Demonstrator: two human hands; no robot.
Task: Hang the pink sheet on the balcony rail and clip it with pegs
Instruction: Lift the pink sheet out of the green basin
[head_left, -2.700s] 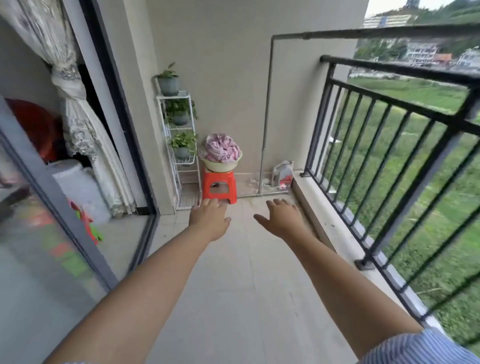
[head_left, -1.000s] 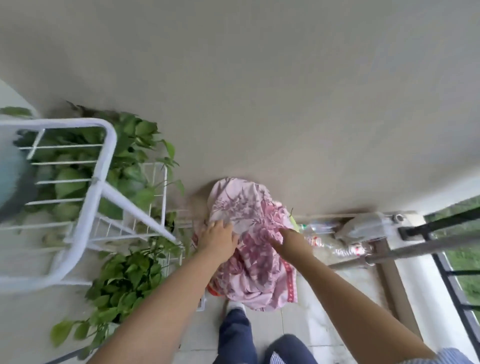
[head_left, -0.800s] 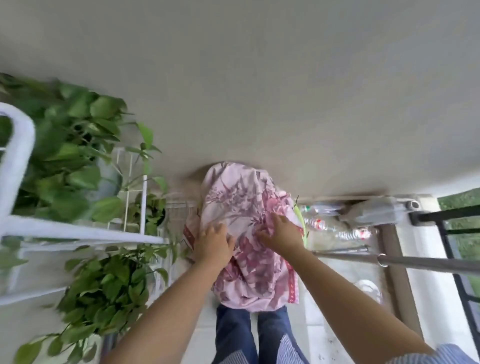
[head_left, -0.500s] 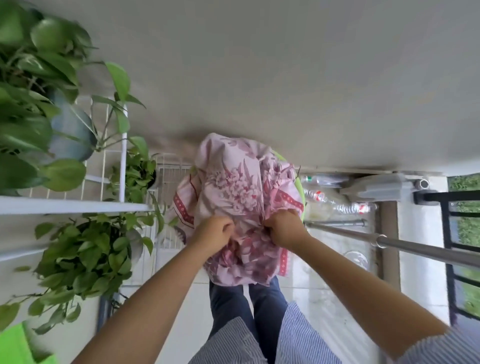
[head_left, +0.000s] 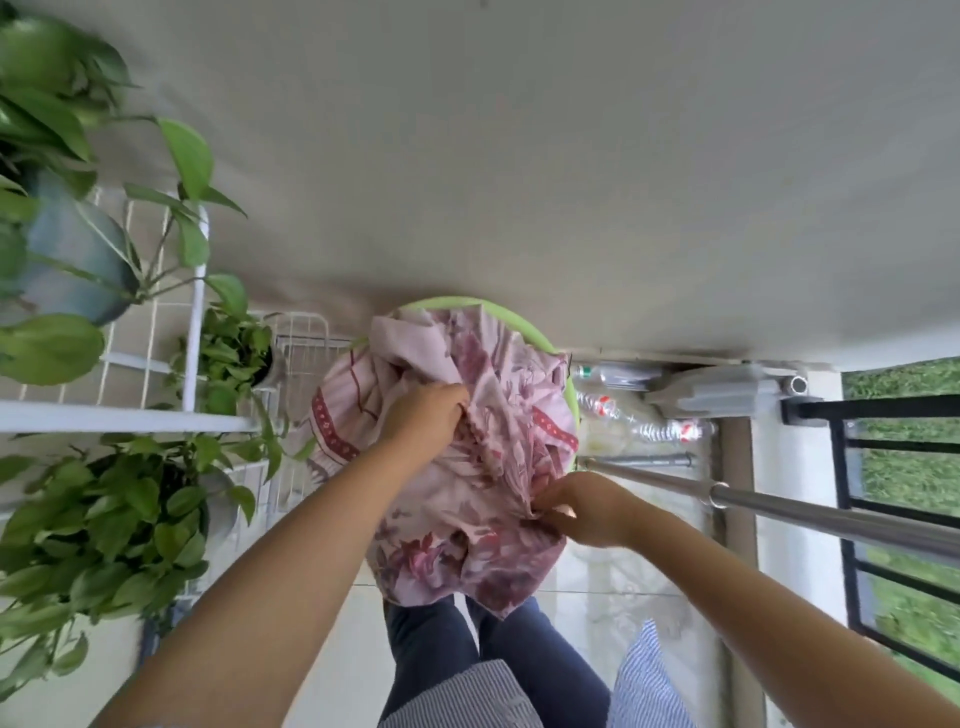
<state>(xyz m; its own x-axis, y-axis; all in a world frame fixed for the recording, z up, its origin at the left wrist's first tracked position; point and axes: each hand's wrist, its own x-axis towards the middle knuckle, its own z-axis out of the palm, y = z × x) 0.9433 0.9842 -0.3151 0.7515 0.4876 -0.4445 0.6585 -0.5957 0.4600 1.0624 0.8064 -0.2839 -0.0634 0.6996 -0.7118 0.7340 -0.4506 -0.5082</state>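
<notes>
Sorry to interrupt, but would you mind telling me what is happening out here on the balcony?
A person is bent over a green basin by the wall, gathering up a bunched pink floral sheet. The left hand grips a fold near the top of the bundle, and the right hand pinches the cloth lower on its right side. The sheet is not yet on the black balcony rail at the right, and no pegs are visible. Potted plants on a white wire rack stand to the left.

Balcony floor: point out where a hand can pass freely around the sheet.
Free: the tiled strip between the pink sheet and metal pole. Crowded: left, plant rack and leaves; behind, bottles against the wall.
</notes>
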